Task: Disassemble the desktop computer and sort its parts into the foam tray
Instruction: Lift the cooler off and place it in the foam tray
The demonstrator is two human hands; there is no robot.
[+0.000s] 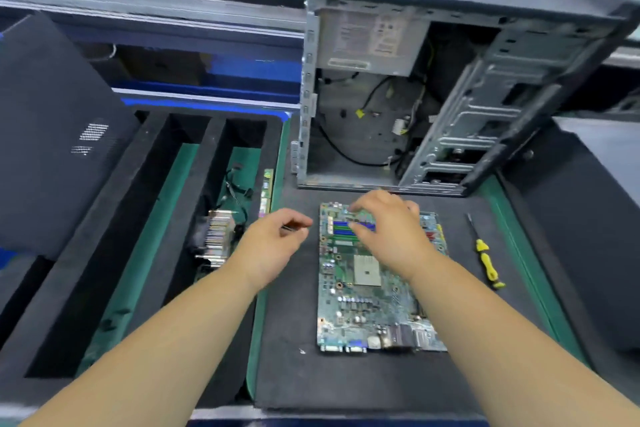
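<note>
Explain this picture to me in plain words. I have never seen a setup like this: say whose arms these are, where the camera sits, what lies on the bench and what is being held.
There is no machine here. The two bare arms belong to a person, and the one picture comes from a camera worn on that person's head, looking forward and down.

On the dark mat lies a green motherboard, already out of the open computer case standing behind it. The right hand reaches over the board's far end, fingers spread and bent above the blue and green memory slots; whether it touches them is unclear. The left hand pinches something thin and dark, too blurred to name.

A yellow-handled screwdriver lies to the right of the board. On the left is the black foam tray; one slot holds a finned heatsink with cables, and a memory stick stands on edge in a narrow slot beside it.
</note>
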